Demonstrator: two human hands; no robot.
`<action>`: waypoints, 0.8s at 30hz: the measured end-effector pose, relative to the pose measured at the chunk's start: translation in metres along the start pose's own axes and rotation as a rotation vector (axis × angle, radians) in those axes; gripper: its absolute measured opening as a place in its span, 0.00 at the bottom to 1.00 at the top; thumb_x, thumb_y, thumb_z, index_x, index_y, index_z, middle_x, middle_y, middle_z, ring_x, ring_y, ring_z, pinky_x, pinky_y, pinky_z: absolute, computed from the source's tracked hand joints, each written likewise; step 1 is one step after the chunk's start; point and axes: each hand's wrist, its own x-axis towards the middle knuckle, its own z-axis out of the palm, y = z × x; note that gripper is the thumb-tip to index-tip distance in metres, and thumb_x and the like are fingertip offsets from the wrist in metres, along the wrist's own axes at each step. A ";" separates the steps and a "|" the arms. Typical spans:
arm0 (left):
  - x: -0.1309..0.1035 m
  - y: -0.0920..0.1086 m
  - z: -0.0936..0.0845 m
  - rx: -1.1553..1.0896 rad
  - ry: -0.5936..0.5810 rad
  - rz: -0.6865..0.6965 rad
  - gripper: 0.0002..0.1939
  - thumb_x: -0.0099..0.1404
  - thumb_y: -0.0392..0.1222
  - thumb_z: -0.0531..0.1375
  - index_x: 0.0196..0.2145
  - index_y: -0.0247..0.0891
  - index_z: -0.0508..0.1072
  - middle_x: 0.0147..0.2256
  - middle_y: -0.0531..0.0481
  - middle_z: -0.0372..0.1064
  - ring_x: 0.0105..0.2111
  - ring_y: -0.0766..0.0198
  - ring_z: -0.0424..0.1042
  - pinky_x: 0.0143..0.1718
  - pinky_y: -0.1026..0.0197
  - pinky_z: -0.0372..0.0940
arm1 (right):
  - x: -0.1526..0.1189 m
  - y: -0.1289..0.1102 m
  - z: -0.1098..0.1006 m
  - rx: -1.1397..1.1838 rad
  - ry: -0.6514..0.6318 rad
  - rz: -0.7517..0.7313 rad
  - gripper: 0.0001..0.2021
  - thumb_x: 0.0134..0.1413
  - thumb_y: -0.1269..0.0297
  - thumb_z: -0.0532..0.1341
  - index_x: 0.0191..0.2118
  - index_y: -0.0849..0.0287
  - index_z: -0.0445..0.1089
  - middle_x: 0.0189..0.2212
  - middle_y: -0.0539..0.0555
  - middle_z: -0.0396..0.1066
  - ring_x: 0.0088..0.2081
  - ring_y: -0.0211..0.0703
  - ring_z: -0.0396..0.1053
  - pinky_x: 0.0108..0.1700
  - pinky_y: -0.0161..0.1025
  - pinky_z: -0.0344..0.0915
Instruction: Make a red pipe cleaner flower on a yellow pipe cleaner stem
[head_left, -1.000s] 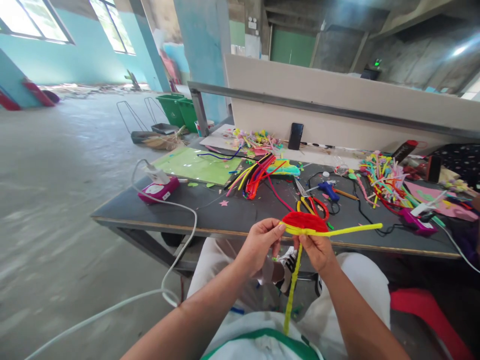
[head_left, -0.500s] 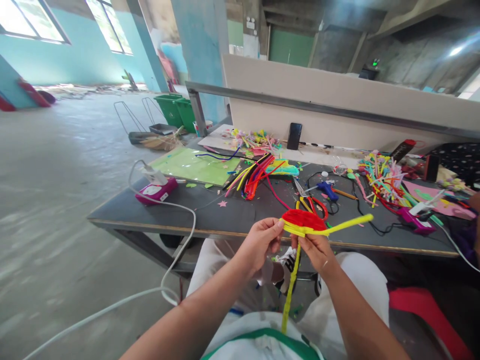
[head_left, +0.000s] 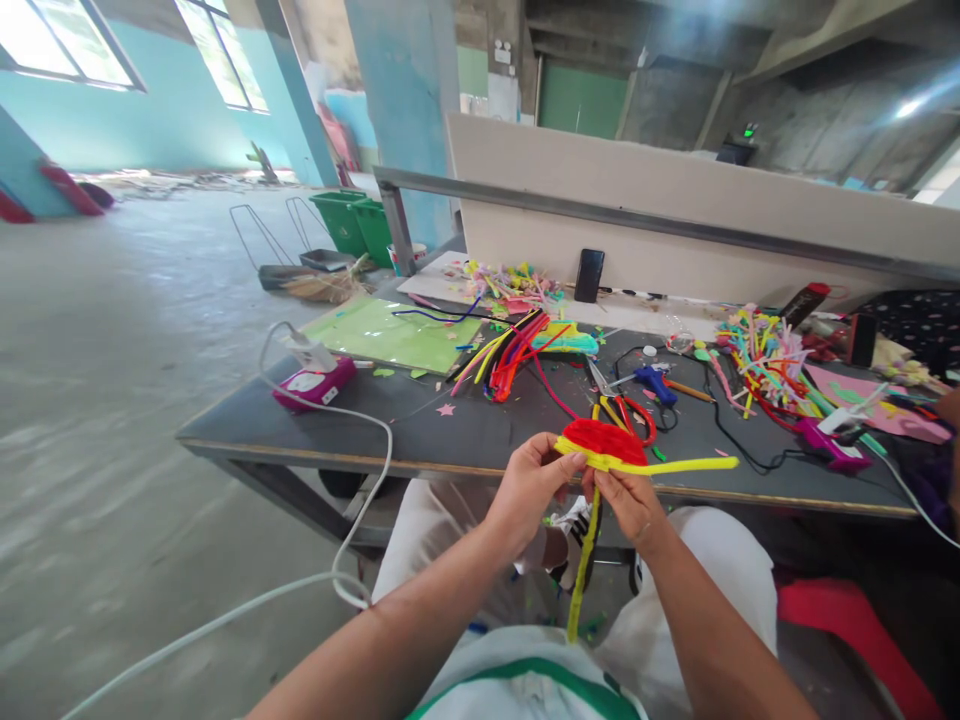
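A red, rounded piece with a yellow lower edge [head_left: 604, 441] is held between both hands over the table's front edge. My left hand [head_left: 534, 482] pinches its yellow edge at the left end. Beneath the piece, my right hand [head_left: 628, 500] grips the same edge with thumb and fingers. One yellow fuzzy strip [head_left: 694, 466] sticks out to the right, nearly level. Another yellow strip [head_left: 580, 580] hangs down toward the lap. Just behind the piece lie scissors with orange-red handles [head_left: 643, 422]. Some fingertips are hidden behind the piece.
On the dark table [head_left: 420, 440] are a bundle of coloured fuzzy stems [head_left: 510, 358], a blue glue gun [head_left: 655, 384], a green sheet [head_left: 390, 335] and a phone [head_left: 589, 275]. A magenta power socket [head_left: 315, 383] with a white cable sits left. Another socket [head_left: 834, 443] lies right.
My left thumb has moved right along the yellow edge. The yellow strip on the right has dropped from slanting upward to nearly level. Both hands still hold the piece.
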 end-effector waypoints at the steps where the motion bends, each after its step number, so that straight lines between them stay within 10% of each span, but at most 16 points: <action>1: 0.000 0.000 0.001 0.013 -0.004 0.003 0.15 0.53 0.46 0.66 0.29 0.34 0.67 0.22 0.55 0.67 0.17 0.74 0.62 0.17 0.71 0.55 | 0.000 0.001 0.000 -0.002 0.019 -0.001 0.16 0.60 0.54 0.54 0.28 0.58 0.69 0.24 0.51 0.67 0.28 0.41 0.64 0.32 0.37 0.60; 16: 0.002 -0.006 0.005 0.197 0.069 0.017 0.19 0.52 0.50 0.66 0.29 0.35 0.63 0.23 0.56 0.63 0.19 0.73 0.61 0.16 0.71 0.57 | 0.004 0.003 -0.002 -0.279 0.087 -0.227 0.14 0.61 0.60 0.53 0.46 0.54 0.72 0.35 0.56 0.75 0.42 0.51 0.71 0.50 0.48 0.63; 24: -0.006 0.005 -0.011 0.112 -0.026 0.022 0.14 0.61 0.51 0.59 0.32 0.35 0.65 0.23 0.56 0.63 0.18 0.73 0.64 0.21 0.68 0.59 | -0.001 0.004 -0.007 -0.361 0.162 -0.193 0.14 0.61 0.61 0.52 0.36 0.55 0.74 0.24 0.53 0.72 0.26 0.43 0.69 0.30 0.40 0.66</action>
